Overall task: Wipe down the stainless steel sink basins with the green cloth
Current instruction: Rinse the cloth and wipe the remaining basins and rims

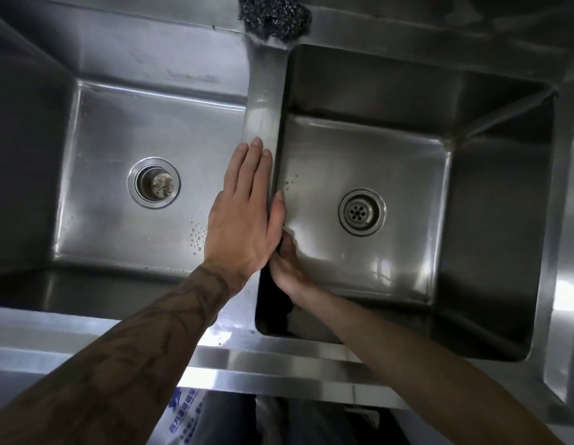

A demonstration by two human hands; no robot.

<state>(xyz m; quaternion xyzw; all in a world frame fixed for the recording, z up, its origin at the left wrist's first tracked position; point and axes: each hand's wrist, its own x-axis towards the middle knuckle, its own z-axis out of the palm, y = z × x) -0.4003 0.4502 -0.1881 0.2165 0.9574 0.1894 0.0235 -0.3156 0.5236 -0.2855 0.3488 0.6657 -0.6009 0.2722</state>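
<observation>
Two stainless steel basins lie side by side, the left basin and the right basin. My left hand rests flat, fingers straight, on the divider between them. Inside the right basin, my right hand presses against the left wall just below the divider. Its fingers are hidden under my left hand. Only a small dark patch shows by the thumb, so I cannot tell if it is the green cloth.
A steel wool scourer sits on the back ledge above the divider. Each basin has a drain, one on the left and one on the right. Water drops dot the left basin floor. The front rim runs below my arms.
</observation>
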